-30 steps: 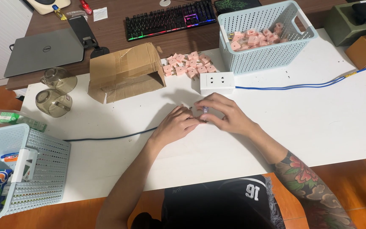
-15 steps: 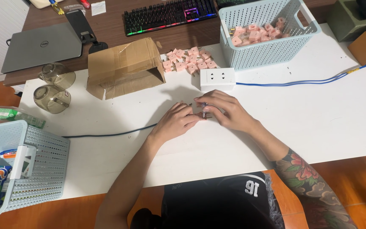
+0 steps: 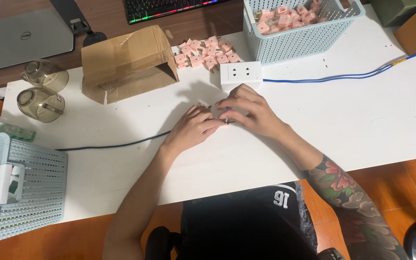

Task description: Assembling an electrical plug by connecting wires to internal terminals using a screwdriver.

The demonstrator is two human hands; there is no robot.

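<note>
Fingers (image 3: 207, 123) of the left hand (image 3: 192, 129) and those of the right hand (image 3: 250, 111) meet at the middle of the white worktop (image 3: 352, 125), curled together and pinching a small dark-pronged plug piece (image 3: 224, 120) between their tips; most of that piece is hidden by the fingertips, so its colour and shape cannot be told. In the head view, both hands rest on the worktop with the piece held just above or on its surface, just in front of a white rectangular socket block (image 3: 240, 74) whose thin blue cable (image 3: 343, 76) runs off to the right. A second blue cable (image 3: 116, 143) leads leftward from under the left hand. Behind the socket block lies a loose heap of small pink plastic plug adapters (image 3: 205, 50), beside an open brown cardboard box (image 3: 127, 62) lying on its side. A pale blue perforated plastic basket (image 3: 299, 36) holds more pink adapters. Two smoky glass cups (image 3: 42, 89) lie at the worktop's left end, near another pale blue basket (image 3: 30, 192).
</note>
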